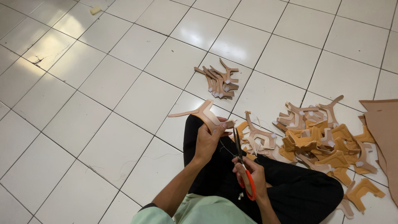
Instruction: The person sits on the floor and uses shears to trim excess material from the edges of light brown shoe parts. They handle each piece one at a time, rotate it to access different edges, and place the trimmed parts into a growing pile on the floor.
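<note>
My left hand (208, 139) grips a tan Y-shaped strap piece (202, 113) and holds it up over my knee. My right hand (251, 173) holds scissors with orange-red handles (241, 159), blades pointing up toward the end of the strap piece by my left fingers. I sit on the floor in black trousers (290, 186) and a pale green sleeve (199, 211).
A small neat stack of similar tan strap pieces (219, 79) lies on the white tiled floor (103, 108) ahead. A large loose heap of tan and yellow pieces (319, 139) lies to the right. A brown sheet of material (385, 128) lies at the right edge.
</note>
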The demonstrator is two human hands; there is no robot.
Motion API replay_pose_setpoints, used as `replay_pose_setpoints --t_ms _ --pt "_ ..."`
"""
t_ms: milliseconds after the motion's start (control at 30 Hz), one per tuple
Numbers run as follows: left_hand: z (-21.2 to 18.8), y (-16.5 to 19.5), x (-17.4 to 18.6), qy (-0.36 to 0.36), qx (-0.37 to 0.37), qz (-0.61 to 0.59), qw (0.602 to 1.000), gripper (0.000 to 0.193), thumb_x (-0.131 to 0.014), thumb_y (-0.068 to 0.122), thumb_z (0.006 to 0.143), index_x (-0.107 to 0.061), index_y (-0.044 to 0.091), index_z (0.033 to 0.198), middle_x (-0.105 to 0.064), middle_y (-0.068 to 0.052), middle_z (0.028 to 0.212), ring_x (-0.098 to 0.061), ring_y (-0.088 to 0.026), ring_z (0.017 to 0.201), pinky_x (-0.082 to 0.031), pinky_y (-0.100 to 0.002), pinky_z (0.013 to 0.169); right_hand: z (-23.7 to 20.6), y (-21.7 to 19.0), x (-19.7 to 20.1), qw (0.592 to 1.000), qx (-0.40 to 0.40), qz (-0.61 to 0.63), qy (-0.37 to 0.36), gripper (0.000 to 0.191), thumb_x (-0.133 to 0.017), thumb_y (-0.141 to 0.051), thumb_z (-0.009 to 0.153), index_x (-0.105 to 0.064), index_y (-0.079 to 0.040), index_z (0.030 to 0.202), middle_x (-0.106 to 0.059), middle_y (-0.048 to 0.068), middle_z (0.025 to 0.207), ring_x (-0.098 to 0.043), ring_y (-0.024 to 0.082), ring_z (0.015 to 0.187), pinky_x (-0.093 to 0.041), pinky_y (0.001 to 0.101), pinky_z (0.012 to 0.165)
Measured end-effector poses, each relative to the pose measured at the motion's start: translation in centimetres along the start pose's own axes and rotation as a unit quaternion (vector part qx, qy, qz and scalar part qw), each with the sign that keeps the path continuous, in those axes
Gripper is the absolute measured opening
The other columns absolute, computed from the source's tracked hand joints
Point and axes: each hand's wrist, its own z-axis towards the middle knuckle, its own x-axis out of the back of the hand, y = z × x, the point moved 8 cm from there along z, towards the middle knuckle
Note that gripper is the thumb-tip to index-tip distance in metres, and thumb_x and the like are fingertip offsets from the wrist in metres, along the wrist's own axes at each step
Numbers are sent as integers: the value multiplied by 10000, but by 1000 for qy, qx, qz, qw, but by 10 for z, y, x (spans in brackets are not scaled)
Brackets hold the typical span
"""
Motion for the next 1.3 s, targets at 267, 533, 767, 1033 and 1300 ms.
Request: replay_pose_setpoints --t_ms 267,533,767,1033,1300 --pt "1 -5 -7 -23 11 -8 1000 290 -633 159 1003 -633 -69 1182 -712 -177 1089 -737 -206 985 -658 -320 864 0 4 6 1000 3 20 -3 446 -668 -385 926 -722 40 1050 -664 59 688 -576 75 449 -442 202 386" --pt "-1 -9 -18 -60 29 8 998 310 -642 167 1003 -639 -81 1188 -726 -163 1075 -740 -192 959 -647 -310 865 0 0 11 998 16 53 15 427 -635 -366 951 -695 33 1089 -664 50 707 -552 66 458 -428 200 389" --pt "0 -11 -24 -77 61 35 995 372 -669 200 974 -600 -83 1206 -721 -174 1056 -759 -214 920 -647 -311 837 -5 -6 17 997 28 63 30 403 -650 -358 961 -707 34 1035 -590 27 627 -502 61 424 -403 211 356" --pt "10 3 -36 -109 37 73 991 386 -676 215 975 -594 -92 1196 -732 -155 1053 -775 -203 960 -660 -300 867 -11 -22 16 995 17 92 41 417 -660 -386 949 -687 23 1025 -555 7 625 -467 56 418 -387 218 345" --pt "10 25 -45 -107 56 56 991 334 -706 136 952 -612 -94 1176 -736 -180 1068 -767 -224 965 -639 -301 873 -25 -54 14 993 67 89 39 618 -615 -590 953 -680 7 1102 -607 -2 778 -576 42 606 -467 188 498"
